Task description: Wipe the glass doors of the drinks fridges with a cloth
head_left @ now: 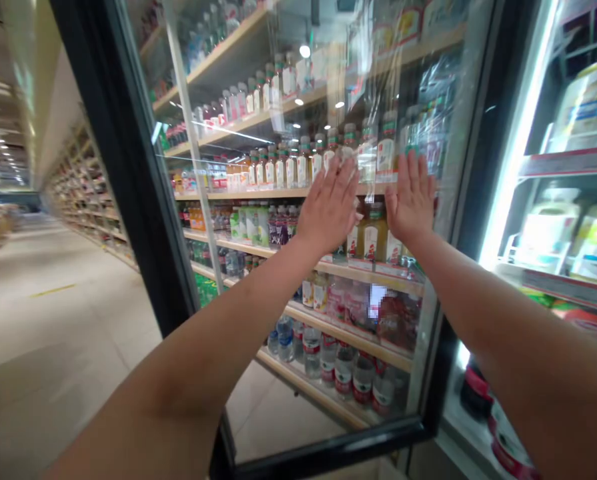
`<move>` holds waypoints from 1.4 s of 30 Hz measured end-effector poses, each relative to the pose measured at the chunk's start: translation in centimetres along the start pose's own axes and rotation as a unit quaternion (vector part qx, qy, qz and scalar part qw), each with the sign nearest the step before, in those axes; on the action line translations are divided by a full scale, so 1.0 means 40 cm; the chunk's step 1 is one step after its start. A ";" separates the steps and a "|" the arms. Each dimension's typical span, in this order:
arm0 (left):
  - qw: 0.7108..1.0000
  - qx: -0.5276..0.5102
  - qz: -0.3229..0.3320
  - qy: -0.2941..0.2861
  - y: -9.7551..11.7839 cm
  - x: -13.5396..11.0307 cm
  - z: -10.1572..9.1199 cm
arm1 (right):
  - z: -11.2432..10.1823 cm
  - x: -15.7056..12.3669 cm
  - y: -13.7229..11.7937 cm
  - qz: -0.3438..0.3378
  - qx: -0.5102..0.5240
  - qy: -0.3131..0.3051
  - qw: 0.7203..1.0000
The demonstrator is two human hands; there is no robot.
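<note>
A glass cooler door [258,413] with a black frame stands swung open in front of me. My left hand [329,205] lies flat on the glass with its fingers stretched upward. My right hand [411,197] is pressed flat on the same pane just to its right, fingers together and pointing up. Neither hand holds anything. Through the glass I see store shelves with rows of drink bottles [288,167].
The lit cooler interior [568,220] opens at the right, with wire shelves bearing large bottles and tubs. A shop aisle [53,313] with a pale floor runs off to the left, lined by long shelving. The door's black edge [128,167] stands at my left.
</note>
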State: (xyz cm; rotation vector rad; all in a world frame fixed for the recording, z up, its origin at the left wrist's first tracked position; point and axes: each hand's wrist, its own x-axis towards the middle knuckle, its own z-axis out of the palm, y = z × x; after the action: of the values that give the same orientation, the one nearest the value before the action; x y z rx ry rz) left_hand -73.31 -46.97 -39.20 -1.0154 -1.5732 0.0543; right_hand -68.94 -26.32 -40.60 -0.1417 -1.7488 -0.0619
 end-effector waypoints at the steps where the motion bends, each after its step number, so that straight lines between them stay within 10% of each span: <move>1: 0.999 -0.004 0.035 -0.016 0.002 -0.009 0.003 | 0.000 -0.001 0.000 -0.003 0.005 0.005 1.000; 4: 0.990 -0.011 0.133 -0.053 -0.004 -0.023 0.003 | 0.000 -0.002 0.001 -0.007 0.022 0.009 1.000; 10: 0.998 -0.003 -0.057 0.014 -0.029 -0.009 -0.019 | -0.003 -0.001 -0.001 -0.001 0.024 0.003 1.000; 16: 0.984 -0.021 0.159 -0.081 -0.014 -0.032 -0.013 | -0.004 -0.002 -0.002 -0.002 0.021 0.007 1.000; 21: 1.000 -0.003 -0.016 -0.006 -0.050 -0.011 -0.029 | -0.001 -0.004 -0.001 -0.004 0.007 0.012 1.000; 27: 0.991 -0.003 0.119 -0.067 -0.049 -0.009 -0.032 | 0.001 0.000 -0.001 0.005 -0.011 0.005 1.000; 33: 0.993 -0.022 -0.109 0.036 -0.101 0.047 -0.064 | 0.000 0.000 -0.001 0.008 -0.011 0.000 1.000; 39: 0.993 -0.066 0.081 -0.048 -0.071 0.062 -0.032 | 0.001 -0.003 -0.001 0.007 0.012 0.015 1.000; 42: 0.996 -0.088 0.010 -0.002 -0.103 0.102 -0.035 | -0.004 -0.004 -0.003 0.008 0.013 0.011 1.000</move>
State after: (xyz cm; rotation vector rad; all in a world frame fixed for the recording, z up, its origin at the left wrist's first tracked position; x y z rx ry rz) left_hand -74.14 -47.69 -33.34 -1.1681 -1.5933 -0.0697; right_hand -68.77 -26.46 -40.71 -0.1345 -1.7260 -0.0292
